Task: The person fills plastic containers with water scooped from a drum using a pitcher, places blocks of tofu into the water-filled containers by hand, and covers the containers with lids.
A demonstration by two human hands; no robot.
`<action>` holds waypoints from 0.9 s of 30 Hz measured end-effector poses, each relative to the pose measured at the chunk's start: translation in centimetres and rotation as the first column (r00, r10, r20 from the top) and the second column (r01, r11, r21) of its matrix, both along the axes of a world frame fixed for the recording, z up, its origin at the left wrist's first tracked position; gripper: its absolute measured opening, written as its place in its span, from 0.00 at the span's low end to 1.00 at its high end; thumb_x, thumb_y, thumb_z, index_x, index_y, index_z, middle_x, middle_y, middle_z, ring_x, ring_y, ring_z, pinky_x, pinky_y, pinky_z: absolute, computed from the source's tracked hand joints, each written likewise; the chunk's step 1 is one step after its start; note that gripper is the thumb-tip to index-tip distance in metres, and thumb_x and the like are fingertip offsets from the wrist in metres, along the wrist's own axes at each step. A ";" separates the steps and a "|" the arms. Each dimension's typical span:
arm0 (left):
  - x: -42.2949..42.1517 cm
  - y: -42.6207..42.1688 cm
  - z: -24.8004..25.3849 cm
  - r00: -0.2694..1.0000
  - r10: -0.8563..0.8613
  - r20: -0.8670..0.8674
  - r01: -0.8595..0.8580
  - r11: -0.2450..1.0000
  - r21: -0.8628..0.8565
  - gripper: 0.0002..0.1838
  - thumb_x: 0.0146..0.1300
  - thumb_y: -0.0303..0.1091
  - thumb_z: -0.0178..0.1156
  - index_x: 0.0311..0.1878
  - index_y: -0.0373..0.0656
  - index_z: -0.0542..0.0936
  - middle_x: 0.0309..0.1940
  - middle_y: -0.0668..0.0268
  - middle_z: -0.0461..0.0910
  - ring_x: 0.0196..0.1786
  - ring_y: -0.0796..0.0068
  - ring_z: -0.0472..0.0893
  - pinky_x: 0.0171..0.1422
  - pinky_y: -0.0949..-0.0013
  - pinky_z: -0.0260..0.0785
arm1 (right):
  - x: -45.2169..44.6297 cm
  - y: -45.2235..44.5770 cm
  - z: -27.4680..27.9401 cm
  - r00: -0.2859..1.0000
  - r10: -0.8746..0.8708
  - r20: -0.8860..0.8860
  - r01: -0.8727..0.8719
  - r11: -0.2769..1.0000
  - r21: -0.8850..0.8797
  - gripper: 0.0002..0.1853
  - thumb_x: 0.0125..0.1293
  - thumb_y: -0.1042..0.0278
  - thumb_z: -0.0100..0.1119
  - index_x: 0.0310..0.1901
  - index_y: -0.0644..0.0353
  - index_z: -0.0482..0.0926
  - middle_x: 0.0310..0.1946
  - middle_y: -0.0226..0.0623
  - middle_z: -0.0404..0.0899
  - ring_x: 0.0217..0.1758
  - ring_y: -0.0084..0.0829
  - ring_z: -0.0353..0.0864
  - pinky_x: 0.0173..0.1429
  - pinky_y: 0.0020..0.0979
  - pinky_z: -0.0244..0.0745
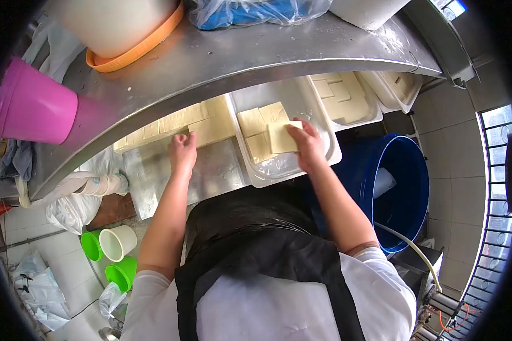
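My right hand (308, 145) grips a pale yellow cheese block (281, 138) by its right edge, thumb on top. It is over a white plastic tub (256, 178), where several similar blocks (251, 122) lie flat side by side. My left hand (183, 152) is left of the tub with its fingers curled, at the front edge of a long row of pale blocks (176, 119). Whether anything is between its fingertips cannot be made out. Under that row lies a metal sheet (153, 176).
A steel shelf (239, 48) overhangs the work area, bearing a pink bucket (37, 105) and an orange-rimmed container (136, 42). More tubs (344, 99) with pale slabs stand right. A blue barrel (401, 187) is by my right arm. Green pails (121, 273) stand on the floor left.
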State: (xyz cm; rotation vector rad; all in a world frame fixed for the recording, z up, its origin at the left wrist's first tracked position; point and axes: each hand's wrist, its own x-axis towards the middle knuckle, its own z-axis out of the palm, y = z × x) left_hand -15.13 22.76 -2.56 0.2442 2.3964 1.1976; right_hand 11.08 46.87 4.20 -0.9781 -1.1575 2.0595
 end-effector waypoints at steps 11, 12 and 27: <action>2.0 6.4 0.6 0.960 0.137 0.243 -0.153 0.987 0.048 0.47 0.69 0.59 0.68 0.76 0.30 0.67 0.77 0.43 0.67 0.78 0.49 0.69 0.78 0.47 0.63 | 0.7 4.2 -5.3 0.588 0.133 0.798 -0.652 0.661 0.371 0.32 0.66 0.50 0.64 0.62 0.69 0.77 0.54 0.63 0.84 0.59 0.64 0.82 0.64 0.50 0.77; 1.3 6.2 0.7 0.910 0.167 0.379 -0.225 0.968 0.115 0.47 0.68 0.57 0.69 0.77 0.32 0.67 0.77 0.45 0.67 0.79 0.50 0.68 0.78 0.45 0.62 | 0.5 4.1 -5.4 0.590 0.142 0.795 -0.657 0.658 0.370 0.32 0.66 0.50 0.64 0.62 0.69 0.77 0.54 0.63 0.84 0.59 0.64 0.82 0.64 0.50 0.77; 2.4 -0.9 -1.1 0.740 0.036 0.672 -0.442 0.779 0.445 0.28 0.65 0.48 0.72 0.64 0.51 0.77 0.54 0.65 0.83 0.54 0.65 0.83 0.51 0.54 0.77 | -2.3 -0.5 0.3 0.921 0.151 0.358 -0.387 0.260 0.885 0.23 0.68 0.71 0.68 0.63 0.66 0.77 0.60 0.56 0.79 0.60 0.55 0.82 0.63 0.45 0.81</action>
